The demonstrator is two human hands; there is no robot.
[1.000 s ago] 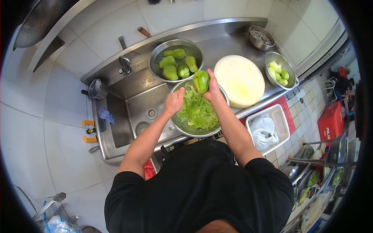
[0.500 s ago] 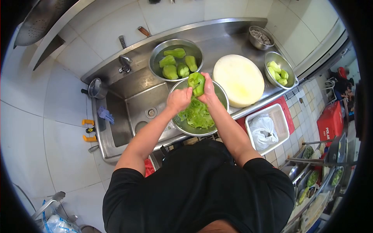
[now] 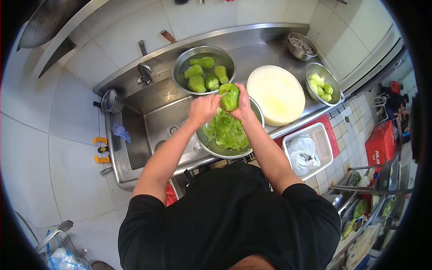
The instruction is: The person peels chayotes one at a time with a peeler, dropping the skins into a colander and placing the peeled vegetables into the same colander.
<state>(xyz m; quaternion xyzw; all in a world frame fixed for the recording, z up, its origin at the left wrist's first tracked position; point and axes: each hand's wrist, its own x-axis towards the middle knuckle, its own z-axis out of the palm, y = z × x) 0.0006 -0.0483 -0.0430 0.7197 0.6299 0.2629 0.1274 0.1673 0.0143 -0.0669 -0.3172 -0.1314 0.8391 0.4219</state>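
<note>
Over the bowl of green peelings (image 3: pixel 227 130) at the front edge of the steel counter, a green squash (image 3: pixel 229 96) is being held up in both hands; it is being gripped by the right hand (image 3: pixel 243 105), whose fingers are wrapped around its right side, while the left hand (image 3: pixel 203 109) is being kept clenched against its left side, around something too small to be made out; the peelings are being heaped in the bowl directly beneath the squash. To the left, the sink (image 3: pixel 155 130) is being left bare, with a blue cloth (image 3: pixel 120 131) lying on its rim; to the right, a round white cutting board (image 3: pixel 275 93) is lying just beside the bowl, and below it a white basket (image 3: pixel 310 147) lined with a plastic bag is standing. Further back, a larger steel bowl (image 3: pixel 204 69) holding several more squashes is being kept near the tap (image 3: pixel 144 73); at the far right, a bowl of pale peeled pieces (image 3: pixel 322 83) and a small bowl (image 3: pixel 300 45) are sitting by the wall.
</note>
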